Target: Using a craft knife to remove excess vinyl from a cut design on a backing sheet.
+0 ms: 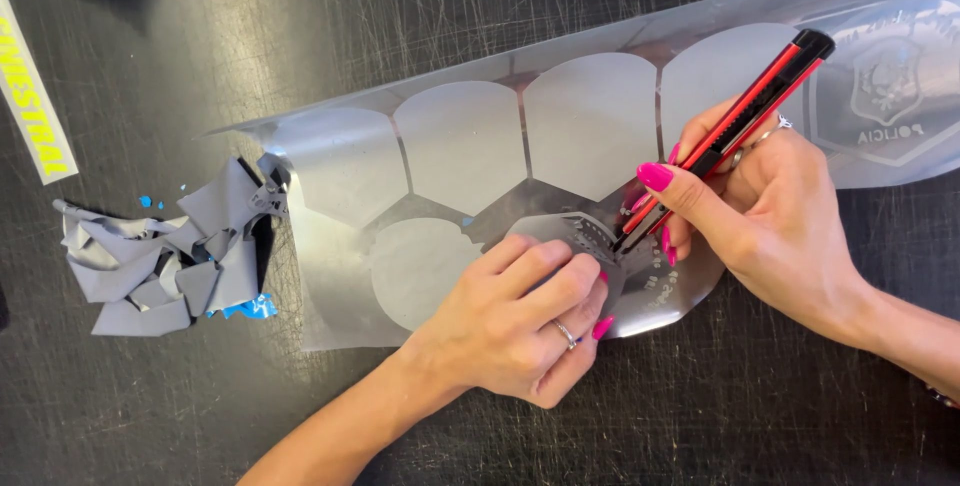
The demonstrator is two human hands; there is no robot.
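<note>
Our left hand (520, 321) lies flat, fingers pressed together on a glossy silver vinyl sheet (470, 146), pinning it to the scuffed black worktop (200, 406). Our right hand (770, 216) pinches a slim red-and-black utility knife (735, 126), its tip touching the sheet just beside the left fingertips. The sheet carries matte grey shield-shaped cutouts in rows. Farther left sits a crumpled pile of grey vinyl scraps (165, 266), with blue bits beside it.
</note>
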